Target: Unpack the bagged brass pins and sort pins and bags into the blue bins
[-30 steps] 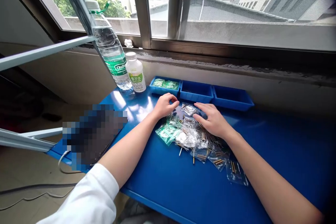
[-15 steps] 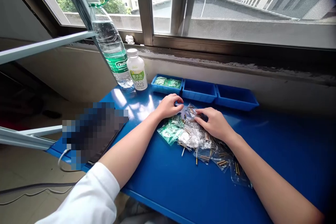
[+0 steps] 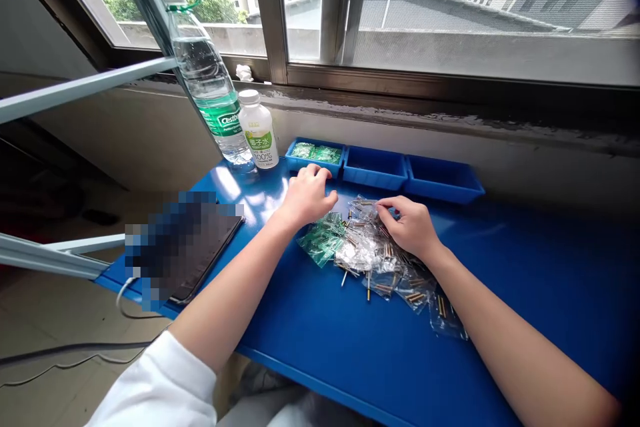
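Note:
A heap of small clear plastic bags (image 3: 367,250) holding thin metal pins lies on the blue table. Against its left side are green-tinted bags (image 3: 321,240). My left hand (image 3: 307,195) hovers just left of the heap, in front of the left blue bin (image 3: 313,165). Its fingers curve forward with the thumb apart, and nothing shows in it. At the heap's upper right edge, thumb and forefinger of my right hand (image 3: 413,223) pinch together at the rim of a small clear bag (image 3: 363,204). The pinched part is mostly hidden.
Small green packets fill the left bin; a middle bin (image 3: 375,177) and a right bin (image 3: 445,188) adjoin it. A large water bottle (image 3: 207,80) and a white coconut water bottle (image 3: 259,130) stand at the back left. A dark tablet (image 3: 213,257), partly blurred, lies at the left edge.
My left hand has moved left and up, away from the heap toward the left bin. The right hand's thumb and forefinger have closed from apart into a pinch.

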Demonstrator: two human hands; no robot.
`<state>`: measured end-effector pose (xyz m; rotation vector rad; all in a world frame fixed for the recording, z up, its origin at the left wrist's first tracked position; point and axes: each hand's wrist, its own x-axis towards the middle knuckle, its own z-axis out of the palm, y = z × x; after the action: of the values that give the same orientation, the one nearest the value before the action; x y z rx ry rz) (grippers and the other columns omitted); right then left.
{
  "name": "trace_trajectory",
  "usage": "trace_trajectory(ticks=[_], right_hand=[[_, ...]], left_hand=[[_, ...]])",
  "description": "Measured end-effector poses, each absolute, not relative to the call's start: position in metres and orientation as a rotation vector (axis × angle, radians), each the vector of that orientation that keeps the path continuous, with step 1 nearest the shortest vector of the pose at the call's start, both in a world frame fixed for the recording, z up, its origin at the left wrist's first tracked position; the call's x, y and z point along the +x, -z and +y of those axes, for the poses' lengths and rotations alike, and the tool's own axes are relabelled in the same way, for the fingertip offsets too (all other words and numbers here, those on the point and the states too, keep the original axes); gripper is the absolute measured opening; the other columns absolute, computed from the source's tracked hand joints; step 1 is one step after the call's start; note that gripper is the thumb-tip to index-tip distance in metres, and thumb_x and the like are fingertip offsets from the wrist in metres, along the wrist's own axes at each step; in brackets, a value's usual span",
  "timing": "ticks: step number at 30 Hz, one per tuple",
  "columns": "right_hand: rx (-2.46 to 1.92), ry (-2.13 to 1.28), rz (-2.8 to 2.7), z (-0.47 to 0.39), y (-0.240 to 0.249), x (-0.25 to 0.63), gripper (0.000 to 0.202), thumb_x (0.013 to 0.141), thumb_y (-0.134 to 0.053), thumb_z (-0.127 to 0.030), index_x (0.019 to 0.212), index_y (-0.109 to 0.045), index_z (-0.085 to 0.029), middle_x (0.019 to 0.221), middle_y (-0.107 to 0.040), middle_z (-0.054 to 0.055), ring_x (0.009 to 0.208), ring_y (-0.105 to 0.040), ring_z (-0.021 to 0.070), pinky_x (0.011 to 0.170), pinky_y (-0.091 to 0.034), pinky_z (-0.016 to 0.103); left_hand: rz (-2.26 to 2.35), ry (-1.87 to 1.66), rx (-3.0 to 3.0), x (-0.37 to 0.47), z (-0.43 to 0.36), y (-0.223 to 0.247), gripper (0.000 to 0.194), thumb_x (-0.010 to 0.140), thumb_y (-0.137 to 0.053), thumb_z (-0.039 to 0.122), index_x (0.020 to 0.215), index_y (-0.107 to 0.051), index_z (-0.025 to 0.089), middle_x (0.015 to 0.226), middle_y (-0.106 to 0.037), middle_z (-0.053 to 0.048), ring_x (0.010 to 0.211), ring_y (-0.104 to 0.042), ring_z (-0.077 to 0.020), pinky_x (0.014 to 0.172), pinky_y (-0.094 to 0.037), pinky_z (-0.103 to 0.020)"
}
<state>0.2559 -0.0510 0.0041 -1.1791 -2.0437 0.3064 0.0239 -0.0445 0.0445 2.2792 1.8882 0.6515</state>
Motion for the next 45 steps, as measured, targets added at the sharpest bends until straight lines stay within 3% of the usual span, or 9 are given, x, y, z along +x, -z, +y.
trace_trajectory(ticks=[3, 5, 10, 16, 22, 30, 37, 41, 45], right_hand=[[-1.178, -0.310, -2.048, -0.051, -0.004, 0.258, 0.018, 0.087, -0.053, -0.028, 0.084, -0.069, -0.021, 0.085, -0.073, 0.007, 0.080, -0.067, 0.0228, 0.073, -0.053, 0.036], [-1.180, -0.328, -2.052, -0.051, -0.004, 0.258, 0.019, 0.087, -0.053, -0.028, 0.084, -0.069, -0.021, 0.085, -0.073, 0.007, 0.080, -0.067, 0.0228, 0.071, -0.053, 0.035], [-1.192, -0.391, -2.054, -0.050, -0.004, 0.257, 0.021, 0.088, -0.052, -0.032, 0.086, -0.070, -0.021, 0.088, -0.073, 0.007, 0.083, -0.067, 0.0236, 0.070, -0.054, 0.036], [-1.189, -0.407, -2.069, -0.051, -0.005, 0.258, 0.023, 0.088, -0.051, -0.035, 0.087, -0.071, -0.023, 0.088, -0.073, 0.007, 0.083, -0.066, 0.0242, 0.072, -0.055, 0.038], [-1.197, -0.406, -2.068, -0.052, -0.005, 0.259, 0.025, 0.088, -0.051, -0.037, 0.086, -0.071, -0.023, 0.088, -0.073, 0.008, 0.082, -0.066, 0.0246, 0.071, -0.055, 0.039], [-1.190, -0.406, -2.076, -0.052, -0.005, 0.257, 0.023, 0.088, -0.051, -0.035, 0.085, -0.070, -0.022, 0.087, -0.072, 0.008, 0.081, -0.066, 0.0243, 0.069, -0.055, 0.038], [-1.182, -0.403, -2.074, -0.052, -0.005, 0.257, 0.024, 0.088, -0.051, -0.036, 0.085, -0.070, -0.022, 0.085, -0.072, 0.008, 0.080, -0.066, 0.0239, 0.070, -0.054, 0.038], [-1.181, -0.407, -2.073, -0.052, -0.005, 0.258, 0.022, 0.088, -0.051, -0.035, 0.085, -0.070, -0.022, 0.086, -0.072, 0.007, 0.080, -0.066, 0.0237, 0.070, -0.054, 0.038], [-1.185, -0.395, -2.065, -0.053, -0.004, 0.259, 0.021, 0.088, -0.052, -0.033, 0.085, -0.070, -0.022, 0.084, -0.072, 0.007, 0.079, -0.066, 0.0231, 0.069, -0.054, 0.037]], left_hand=[[2.363, -0.429, 2.049, 0.026, -0.069, -0.054, 0.053, 0.081, -0.052, 0.049, 0.119, -0.055, 0.013, 0.137, -0.044, -0.024, 0.127, -0.037, -0.0422, 0.100, -0.031, -0.066], [2.519, -0.333, 1.919, 0.017, -0.083, -0.056, 0.060, 0.082, -0.047, 0.054, 0.127, -0.051, 0.015, 0.146, -0.033, -0.024, 0.135, -0.025, -0.0444, 0.099, -0.022, -0.075], [2.678, -0.225, 1.492, -0.022, -0.100, -0.049, 0.074, 0.083, -0.036, 0.063, 0.138, -0.041, 0.015, 0.154, -0.016, -0.024, 0.141, -0.009, -0.0475, 0.093, -0.024, -0.081], [2.652, -0.275, 1.397, -0.035, -0.098, -0.047, 0.080, 0.082, -0.031, 0.068, 0.140, -0.039, 0.015, 0.152, -0.022, -0.025, 0.138, -0.019, -0.0454, 0.092, -0.033, -0.075], [2.705, -0.272, 1.483, -0.033, -0.097, -0.049, 0.078, 0.083, -0.029, 0.068, 0.138, -0.043, 0.014, 0.152, -0.024, -0.024, 0.140, -0.016, -0.0454, 0.099, -0.020, -0.078], [2.758, -0.369, 1.349, -0.054, -0.092, -0.042, 0.078, 0.082, -0.030, 0.068, 0.135, -0.046, 0.013, 0.149, -0.028, -0.026, 0.137, -0.019, -0.0464, 0.096, -0.015, -0.081], [2.776, -0.389, 1.237, -0.068, -0.090, -0.042, 0.080, 0.079, -0.032, 0.070, 0.133, -0.048, 0.013, 0.144, -0.032, -0.028, 0.134, -0.025, -0.0470, 0.096, -0.025, -0.077], [2.735, -0.369, 1.224, -0.066, -0.095, -0.049, 0.084, 0.078, -0.032, 0.073, 0.135, -0.046, 0.013, 0.143, -0.032, -0.028, 0.131, -0.030, -0.0463, 0.093, -0.039, -0.067], [2.666, -0.343, 1.356, -0.042, -0.103, -0.060, 0.083, 0.080, -0.031, 0.072, 0.136, -0.045, 0.013, 0.138, -0.040, -0.026, 0.127, -0.037, -0.0448, 0.094, -0.041, -0.062]])
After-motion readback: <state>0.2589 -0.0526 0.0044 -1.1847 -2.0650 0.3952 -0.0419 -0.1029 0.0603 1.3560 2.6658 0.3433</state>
